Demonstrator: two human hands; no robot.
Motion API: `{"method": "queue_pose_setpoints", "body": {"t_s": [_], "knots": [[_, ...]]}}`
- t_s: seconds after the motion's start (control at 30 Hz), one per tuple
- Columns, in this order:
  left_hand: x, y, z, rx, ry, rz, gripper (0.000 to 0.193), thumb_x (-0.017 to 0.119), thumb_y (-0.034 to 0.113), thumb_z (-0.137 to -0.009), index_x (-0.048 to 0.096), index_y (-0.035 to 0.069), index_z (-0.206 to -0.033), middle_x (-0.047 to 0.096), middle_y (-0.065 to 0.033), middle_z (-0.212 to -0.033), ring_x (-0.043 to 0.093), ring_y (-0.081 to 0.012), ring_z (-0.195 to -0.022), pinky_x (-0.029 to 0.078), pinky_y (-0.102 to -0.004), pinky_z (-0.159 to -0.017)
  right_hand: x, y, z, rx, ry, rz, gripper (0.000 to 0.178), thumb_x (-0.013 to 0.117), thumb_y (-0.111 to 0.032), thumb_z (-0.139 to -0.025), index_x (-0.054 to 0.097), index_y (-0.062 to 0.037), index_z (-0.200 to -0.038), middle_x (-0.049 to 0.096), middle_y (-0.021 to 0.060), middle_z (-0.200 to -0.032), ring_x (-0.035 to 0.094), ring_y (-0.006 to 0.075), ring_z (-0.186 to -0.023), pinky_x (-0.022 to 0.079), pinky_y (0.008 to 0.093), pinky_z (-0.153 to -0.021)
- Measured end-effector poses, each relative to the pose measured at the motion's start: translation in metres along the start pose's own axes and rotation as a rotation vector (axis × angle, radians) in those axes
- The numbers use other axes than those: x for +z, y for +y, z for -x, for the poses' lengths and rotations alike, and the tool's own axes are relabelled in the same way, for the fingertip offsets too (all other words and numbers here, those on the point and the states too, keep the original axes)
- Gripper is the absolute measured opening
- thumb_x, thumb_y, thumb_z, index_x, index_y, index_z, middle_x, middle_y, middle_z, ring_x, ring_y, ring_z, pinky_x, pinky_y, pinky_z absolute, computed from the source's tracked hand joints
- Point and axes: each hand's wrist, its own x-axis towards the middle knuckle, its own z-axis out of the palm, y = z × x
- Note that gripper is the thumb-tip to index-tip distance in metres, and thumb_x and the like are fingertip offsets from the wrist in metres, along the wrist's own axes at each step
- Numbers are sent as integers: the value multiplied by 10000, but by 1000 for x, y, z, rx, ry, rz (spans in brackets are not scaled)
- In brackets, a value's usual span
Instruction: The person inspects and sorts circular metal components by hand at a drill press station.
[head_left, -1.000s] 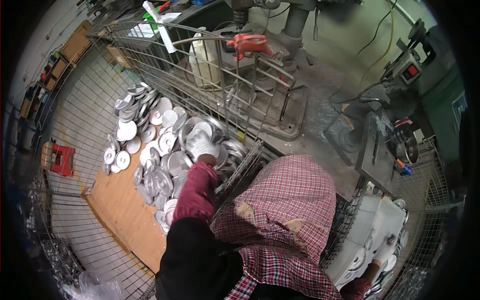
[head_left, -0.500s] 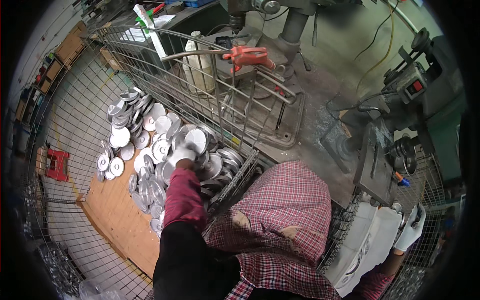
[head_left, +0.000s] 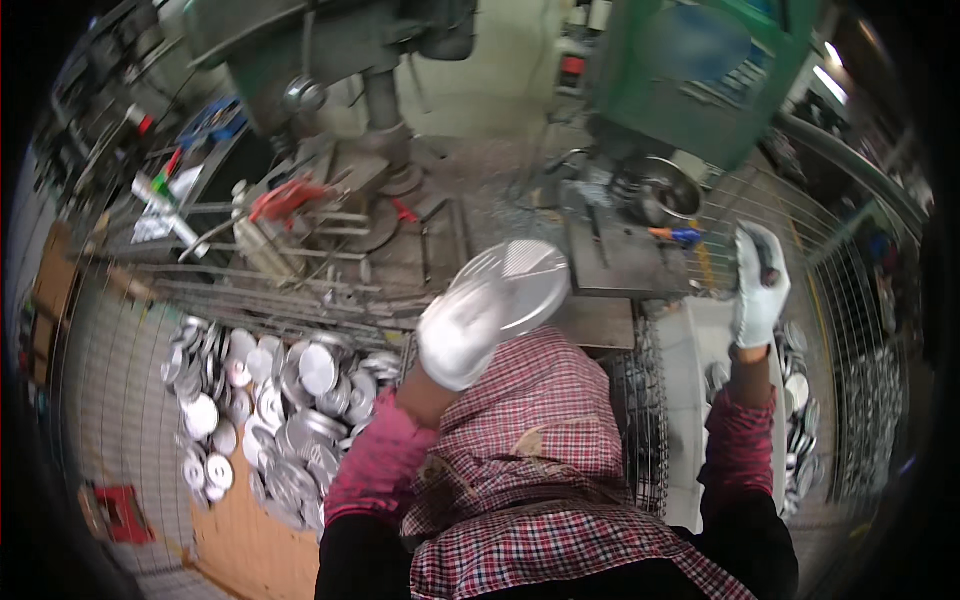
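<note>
My left hand, in a white glove smeared by motion, grips a round silvery metal disc by its edge. The disc is raised over the checked apron on my lap, close to the front of the machine table. On the right, my gloved right hand is held up beside the white tub, near the blue-tipped orange nozzle. Its fingers are curled around a dark patch; I cannot make out what that is. Many similar discs lie heaped on a wooden board in the wire cage at left.
Ahead stands a drill press on a metal table with shavings. A red-orange clamp-like tool and a dusty bottle are at its left. A metal bowl sits at the right near a green machine. More metal parts lie right of the tub.
My left hand has come out of the heap with a disc and moved right, over my lap. My right hand has risen from beside the tub. The view has turned right.
</note>
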Motion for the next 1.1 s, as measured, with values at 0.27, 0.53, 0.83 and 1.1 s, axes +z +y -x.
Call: {"method": "queue_pose_setpoints", "body": {"t_s": [0.27,0.53,0.83,1.1], "knots": [[77,-4,-50,271,-46,-127,352,653,123,-597,572,124,-940,590,-21,-971,602,-220,-895,478,-400,-753,1,-14,-13,176,57,-450,260,531,-225,-897,581,-6,-1028,624,54,-794,491,71,-466,440,218,-449],[104,-7,-65,216,-55,-154,367,622,102,-650,555,171,-1004,598,12,-949,580,-203,-906,325,-493,-945,44,88,-82,162,133,-310,235,595,-163,-875,615,11,-1032,627,61,-812,566,88,-726,444,192,-660],[99,6,-69,-56,-107,-250,384,667,63,-631,622,210,-984,566,-64,-1082,532,-290,-1037,316,-555,-968,12,37,-30,91,253,-633,250,480,-217,-932,532,3,-1038,570,83,-736,426,73,-413,371,210,-359],[100,-1,-63,-99,-34,-41,436,697,18,-569,657,153,-982,518,-157,-1146,481,-405,-1079,416,-483,-918,78,3,-3,425,261,-1032,246,496,-286,-920,526,-57,-1001,527,59,-690,421,98,-416,334,228,-328]]}}
